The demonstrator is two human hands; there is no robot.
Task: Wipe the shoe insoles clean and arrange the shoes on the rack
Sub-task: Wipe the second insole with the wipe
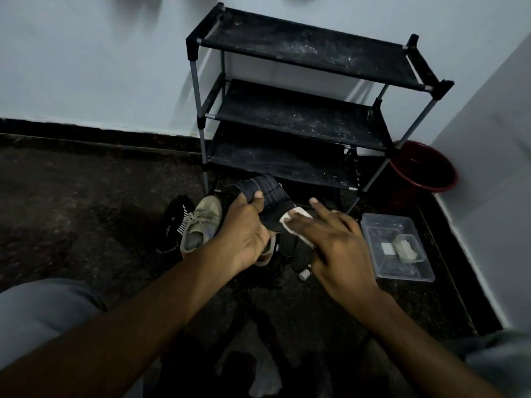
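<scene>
My left hand (244,231) grips a dark ribbed insole (268,193) and holds it up in front of the black three-shelf shoe rack (298,116). Against the insole's lower end my right hand (330,239) presses a white wipe (296,221), fingers mostly straight. A beige lace-up sneaker (201,222) lies on the floor left of my left hand, with a black shoe (175,222) beside it. Dark shoes (298,251) lie under my hands, partly hidden.
A clear plastic tray (399,248) with wipes sits on the floor at the right. A red bucket (422,168) stands behind it by the rack's right leg. White walls close in behind and on the right. My knees frame the bottom corners.
</scene>
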